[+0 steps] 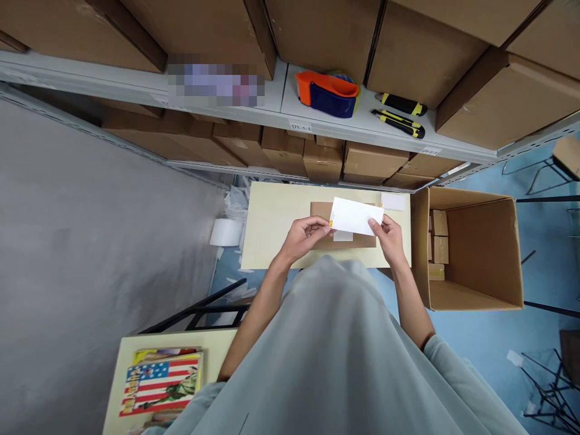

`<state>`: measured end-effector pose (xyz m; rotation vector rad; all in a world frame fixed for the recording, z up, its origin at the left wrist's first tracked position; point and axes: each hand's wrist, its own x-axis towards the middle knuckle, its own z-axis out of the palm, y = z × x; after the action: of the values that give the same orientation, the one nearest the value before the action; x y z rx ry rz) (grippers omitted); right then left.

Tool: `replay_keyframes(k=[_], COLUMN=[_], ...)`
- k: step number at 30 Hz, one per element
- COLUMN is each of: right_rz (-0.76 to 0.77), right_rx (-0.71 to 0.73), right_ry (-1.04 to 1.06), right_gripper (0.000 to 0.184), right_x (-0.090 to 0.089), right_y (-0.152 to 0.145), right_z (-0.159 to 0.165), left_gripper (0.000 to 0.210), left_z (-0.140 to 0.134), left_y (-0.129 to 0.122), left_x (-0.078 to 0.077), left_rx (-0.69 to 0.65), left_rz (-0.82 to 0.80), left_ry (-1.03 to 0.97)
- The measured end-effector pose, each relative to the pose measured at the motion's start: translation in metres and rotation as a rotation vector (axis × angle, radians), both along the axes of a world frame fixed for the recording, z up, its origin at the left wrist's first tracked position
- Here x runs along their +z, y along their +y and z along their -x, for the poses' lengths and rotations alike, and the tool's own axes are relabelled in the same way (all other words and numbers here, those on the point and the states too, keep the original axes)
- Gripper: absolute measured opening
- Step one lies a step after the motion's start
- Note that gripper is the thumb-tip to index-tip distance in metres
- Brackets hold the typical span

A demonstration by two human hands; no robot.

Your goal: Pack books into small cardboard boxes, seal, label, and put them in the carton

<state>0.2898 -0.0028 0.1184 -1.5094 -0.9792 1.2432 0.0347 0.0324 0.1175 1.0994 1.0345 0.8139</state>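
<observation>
A white rectangular paper slip (356, 215), with a small yellow-orange print at its left end, is held over a flat brown cardboard box (321, 242) on the cream table (276, 226). My right hand (390, 238) grips the slip's right end, thumb on top and fingers beneath. At the opposite end, my left hand (308, 234) pinches the lower left corner between thumb and fingertips. Part of a white label (343, 236) on the box shows below the slip. Another white slip (393, 201) lies at the table's far right corner.
An open carton (483, 254) holding several small boxes stands right of the table. Above, a shelf (272, 103) bears cartons, an orange-and-blue tape dispenser (330, 93) and two utility knives (401, 115). Magazines (163, 382) lie on a side table at lower left. A wall (90, 229) bounds the left.
</observation>
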Motion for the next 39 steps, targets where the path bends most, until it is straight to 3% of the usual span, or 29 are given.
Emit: replay_keyframes(k=[39], right_rz=[0.019], right_rx=[-0.008], right_ry=[-0.017], right_gripper=[0.052], right_x=[0.0056], right_y=[-0.0020], right_z=[0.0019], left_gripper=[0.033], left_z=[0.0036], left_y=[0.0004], left_x=[-0.0009], left_rx=[-0.040], left_rz=[-0.024], left_ry=[-0.022])
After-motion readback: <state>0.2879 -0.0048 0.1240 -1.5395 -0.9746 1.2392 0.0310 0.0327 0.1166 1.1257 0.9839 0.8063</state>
